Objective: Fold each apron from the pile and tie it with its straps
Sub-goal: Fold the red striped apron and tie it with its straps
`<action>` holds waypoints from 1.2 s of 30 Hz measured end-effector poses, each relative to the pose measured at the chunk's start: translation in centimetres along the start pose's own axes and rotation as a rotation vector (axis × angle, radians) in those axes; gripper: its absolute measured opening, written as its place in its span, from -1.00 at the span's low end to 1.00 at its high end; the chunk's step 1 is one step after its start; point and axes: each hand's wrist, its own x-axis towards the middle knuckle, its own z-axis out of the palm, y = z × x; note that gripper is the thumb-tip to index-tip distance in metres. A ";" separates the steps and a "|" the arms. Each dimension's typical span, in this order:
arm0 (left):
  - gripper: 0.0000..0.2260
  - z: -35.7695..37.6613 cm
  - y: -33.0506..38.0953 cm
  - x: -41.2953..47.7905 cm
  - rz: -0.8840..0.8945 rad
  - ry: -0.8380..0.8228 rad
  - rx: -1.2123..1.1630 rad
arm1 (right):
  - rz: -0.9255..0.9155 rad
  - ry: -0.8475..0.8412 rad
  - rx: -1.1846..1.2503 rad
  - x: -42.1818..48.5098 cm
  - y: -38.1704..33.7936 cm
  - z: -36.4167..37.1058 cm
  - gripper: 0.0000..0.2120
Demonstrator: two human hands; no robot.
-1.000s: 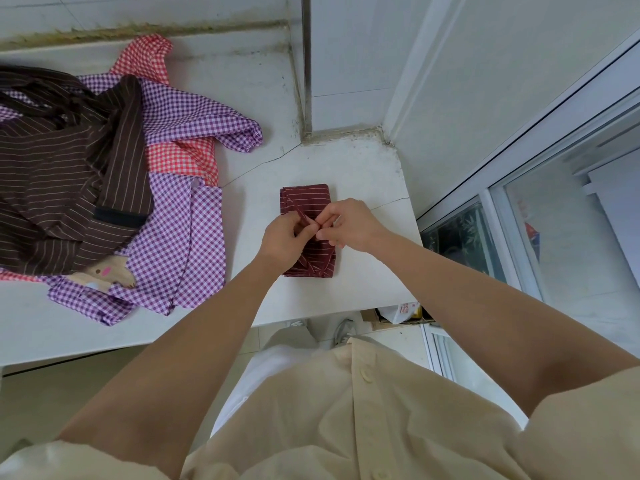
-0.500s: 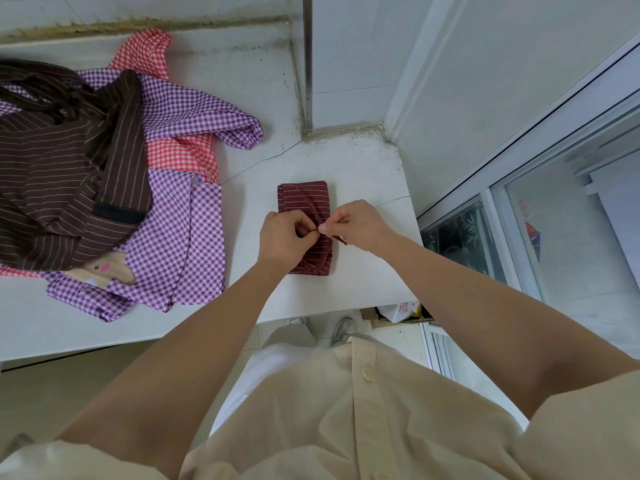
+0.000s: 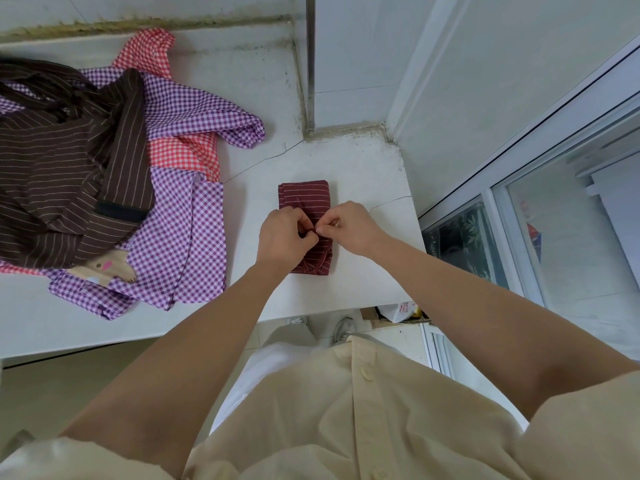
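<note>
Folded maroon apron [image 3: 304, 195] on white counter [image 3: 363, 168], long axis pointing away from the person; left hand [image 3: 284, 233] and right hand [image 3: 353, 226] each pinch its strap [image 3: 315, 230] over the middle.

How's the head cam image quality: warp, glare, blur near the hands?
Head view: strong fisheye, so the window frame and wall edges lean and the arms stretch; soft even daylight, only faint shadow on the counter beside the maroon striped apron; no glare there, dim reflections in the window glass; left hand and right hand, pinching the strap, are sharp, no motion blur.
</note>
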 end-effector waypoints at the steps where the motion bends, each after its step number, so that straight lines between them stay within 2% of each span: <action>1: -0.92 0.0 0.0 0.0 0.011 0.000 0.007 | 0.018 -0.042 0.001 0.0 0.0 -0.1 -0.89; 4: -0.92 -0.1 -0.1 -0.1 0.033 0.007 0.007 | 0.066 -0.157 0.033 -0.1 0.1 -0.5 -0.88; 7: -0.91 -0.3 -0.2 -0.3 0.043 0.008 -0.006 | 0.127 -0.193 0.106 0.0 0.2 -0.6 -0.88; 12: -0.88 -0.5 -0.5 -0.6 0.144 0.029 0.048 | 0.193 -0.125 0.192 0.0 0.2 0.1 -0.79; 20: -0.90 -0.2 -0.3 -1.0 0.229 0.068 0.177 | 0.265 -0.114 0.374 -0.4 0.1 -0.1 -0.92; 26: -0.92 -0.1 -1.0 -1.0 0.164 0.051 0.194 | 0.290 -0.016 0.353 -0.1 0.7 -0.5 -0.83; 30: -0.94 0.1 -1.1 -0.8 0.107 0.006 0.171 | 0.236 0.026 0.236 0.2 1.6 0.0 -0.75; 32: -0.94 0.0 -1.1 -0.6 0.071 -0.013 0.149 | 0.193 0.046 0.199 0.1 1.9 0.2 -0.79; 34: -0.93 0.0 -1.3 -0.5 0.043 -0.038 0.123 | 0.092 0.062 0.109 -0.3 1.8 0.3 -0.85; 36: -0.93 -0.4 -1.6 -0.5 0.020 -0.058 0.080 | -0.049 0.066 -0.025 -1.0 1.7 0.2 -0.74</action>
